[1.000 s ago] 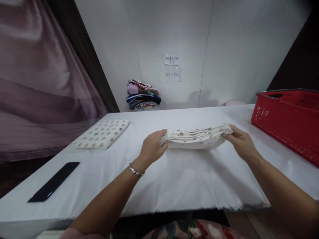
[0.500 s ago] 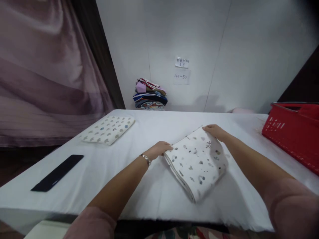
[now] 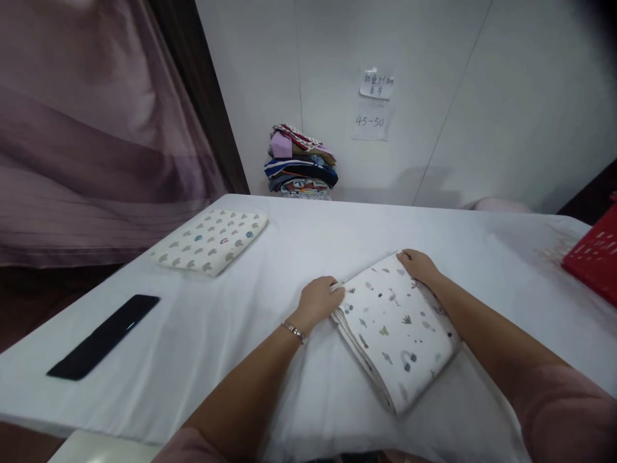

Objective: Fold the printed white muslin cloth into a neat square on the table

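A folded white cloth (image 3: 398, 325) with small grey and coloured prints lies at a slant near the front of the white-covered table (image 3: 308, 238). My left hand (image 3: 319, 301), with a bracelet at the wrist, is closed on its upper left corner. My right hand (image 3: 418, 265) grips the upper right corner, fingers curled over the edge. Several layers show along the cloth's lower left side.
Another folded cloth (image 3: 212, 241) with a mushroom-like print lies at the back left. A dark flat strip (image 3: 103, 337) is at the front left. Stacked fabrics (image 3: 303, 161) stand beyond the table, and a red basket (image 3: 595, 257) is at the right.
The view has shifted, so the basket is further out at the right edge. The cloth looks flatter on the table, and both hands still hold its upper corners.
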Tool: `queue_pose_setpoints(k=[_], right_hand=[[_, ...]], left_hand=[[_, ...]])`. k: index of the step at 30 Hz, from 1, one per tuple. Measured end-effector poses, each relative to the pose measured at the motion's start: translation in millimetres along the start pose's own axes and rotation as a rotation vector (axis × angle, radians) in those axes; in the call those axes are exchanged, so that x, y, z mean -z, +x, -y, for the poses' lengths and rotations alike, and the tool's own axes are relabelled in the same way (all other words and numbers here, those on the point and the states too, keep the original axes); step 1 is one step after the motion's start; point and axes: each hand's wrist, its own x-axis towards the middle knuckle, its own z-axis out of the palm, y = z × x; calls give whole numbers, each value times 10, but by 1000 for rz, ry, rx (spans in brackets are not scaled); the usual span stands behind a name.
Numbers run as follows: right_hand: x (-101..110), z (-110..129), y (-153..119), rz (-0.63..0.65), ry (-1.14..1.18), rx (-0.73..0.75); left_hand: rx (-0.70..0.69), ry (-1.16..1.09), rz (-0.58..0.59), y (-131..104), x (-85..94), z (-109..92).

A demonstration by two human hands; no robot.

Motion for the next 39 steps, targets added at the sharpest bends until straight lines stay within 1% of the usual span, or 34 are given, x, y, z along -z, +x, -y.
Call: queue_pose_setpoints(k=[3,5,7,9,11,13,15,17,20,23,25,27,32,35,37,39], right_hand=[[7,1,-4,-31,-68,41],[14,8,-15,-24,-104,123],[7,10,-30,10,-137,196],[-9,6,-43,37,-177,225],[-16,9,-60,11,-209,234],[-7,39,-92,-68,-235,284],[9,115,-154,-145,-235,398],[11,243,-243,-150,-192,564],[-46,491,-388,-35,-110,802],[-143,709,-489,67,-76,932],[-203,791,-525,108,-70,964],[-253,815,-544,119,-61,964],[-359,740,-575,39,-30,942],[-400,707,-597,-5,-25,933],[-411,704,-612,-14,-21,931],[-410,711,-625,-10,-18,927]], left_hand=[[-52,2,-49,-22,17,17],[-82,-51,-82,-35,33,41],[-94,-122,-77,-50,48,60],[-91,-153,-56,-68,64,62],[-73,-147,-44,-86,77,46],[-60,-138,-54,-101,87,21],[-78,-130,-76,-111,93,-3],[-110,-126,-79,-116,97,-19],[-111,-114,-38,-115,116,-23],[-77,-89,19,-115,163,-11],[-60,-77,58,-120,201,0],[-60,-72,90,-128,233,13],[-84,-104,115,-140,245,44],[-93,-176,74,-116,203,67],[-47,-217,42,-86,169,85],[47,-209,46,-56,139,103]])
